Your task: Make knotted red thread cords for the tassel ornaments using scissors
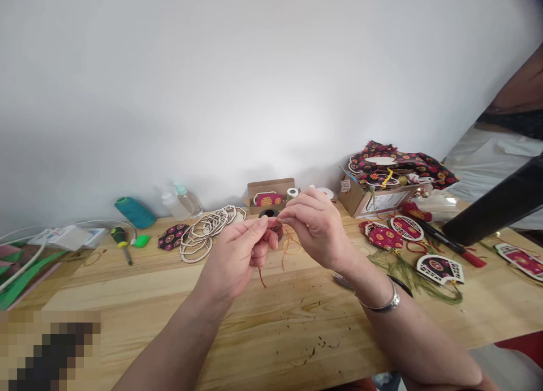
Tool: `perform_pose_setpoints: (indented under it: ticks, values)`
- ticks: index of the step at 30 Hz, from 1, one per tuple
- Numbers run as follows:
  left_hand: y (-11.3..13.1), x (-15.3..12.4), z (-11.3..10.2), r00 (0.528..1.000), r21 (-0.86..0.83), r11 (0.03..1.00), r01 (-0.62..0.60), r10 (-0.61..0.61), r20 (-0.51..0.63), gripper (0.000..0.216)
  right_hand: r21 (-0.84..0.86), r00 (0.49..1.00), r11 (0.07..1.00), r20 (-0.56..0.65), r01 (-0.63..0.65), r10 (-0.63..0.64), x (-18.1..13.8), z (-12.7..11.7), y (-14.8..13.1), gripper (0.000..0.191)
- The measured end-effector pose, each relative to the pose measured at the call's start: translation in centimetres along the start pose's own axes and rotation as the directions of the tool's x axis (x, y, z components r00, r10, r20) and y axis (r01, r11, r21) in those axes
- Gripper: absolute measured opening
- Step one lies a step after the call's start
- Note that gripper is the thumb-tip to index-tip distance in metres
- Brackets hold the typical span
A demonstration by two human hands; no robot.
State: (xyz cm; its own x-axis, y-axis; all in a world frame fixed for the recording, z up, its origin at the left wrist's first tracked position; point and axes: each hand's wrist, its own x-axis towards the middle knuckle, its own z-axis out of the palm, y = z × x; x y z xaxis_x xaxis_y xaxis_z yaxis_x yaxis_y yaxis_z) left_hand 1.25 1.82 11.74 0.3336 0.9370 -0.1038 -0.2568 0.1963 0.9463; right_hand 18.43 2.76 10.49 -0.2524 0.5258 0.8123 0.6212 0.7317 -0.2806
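My left hand (237, 252) is closed, thumb against the bent fingers, pinching a thin red cord (262, 279) whose end dangles below it. Close to its fingertips, my right hand (320, 230) pinches the same red cord between thumb and forefinger, other fingers curled. Both hands are raised over the middle of the table. Loose red and yellow loops show between and behind the hands. Just beyond them stands a spool (268, 213) with a dark top, partly hidden by my left hand. The exact spot where the fingertips meet the cord is too small to make out.
Wooden openwork frames (203, 232), a teal thread cone (134, 212) and a screwdriver (122, 245) lie left. A cardboard box (373, 201) of patterned fabric, finished fabric pendants (439, 269) and a black cylinder (496, 201) are right. A wall (254, 85) rises behind the table (263, 334).
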Motion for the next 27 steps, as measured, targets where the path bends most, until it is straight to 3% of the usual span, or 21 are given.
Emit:
perform_pose_setpoints:
  ticks: [12, 15, 17, 19, 22, 25, 27]
  values:
    - [-0.2, -0.14, 0.13, 1.0, 0.05, 0.999, -0.013, 0.012, 0.021, 0.019, 0.018, 0.998, 0.999, 0.027, -0.049, 0.048, 0.19, -0.42, -0.23, 0.022]
    - [-0.21, -0.17, 0.24, 1.0, 0.064, 0.998, -0.024, 0.024, 0.01, 0.017, 0.097, 0.995, 0.99, 0.035, -0.099, 0.096, 0.3, -0.3, -0.39, 0.021]
    - [-0.19, -0.15, 0.34, 0.999, 0.078, 0.996, -0.043, 0.044, -0.009, 0.017, 0.226, 0.98, 0.954, 0.04, -0.197, 0.193, 0.44, -0.2, -0.38, 0.019]
    - [-0.12, -0.13, 0.47, 0.996, 0.099, 0.993, -0.071, 0.075, -0.039, 0.018, 0.391, 0.935, 0.851, 0.083, -0.35, 0.346, 0.6, -0.16, -0.18, 0.019]
    - [-0.02, -0.11, 0.56, 0.99, 0.138, 0.984, -0.112, 0.122, -0.065, 0.019, 0.584, 0.808, 0.576, 0.28, -0.572, 0.518, 0.78, -0.16, 0.27, 0.017]
    - [-0.11, -0.14, 0.39, 0.987, 0.203, 0.97, -0.13, 0.147, -0.069, 0.021, 0.674, 0.703, 0.3, 0.464, -0.675, 0.539, 0.81, -0.06, 0.4, 0.016]
    - [-0.31, -0.18, 0.17, 0.984, 0.271, 0.952, -0.142, 0.166, -0.067, 0.024, 0.699, 0.66, 0.181, 0.511, -0.692, 0.55, 0.8, 0.08, 0.21, 0.017]
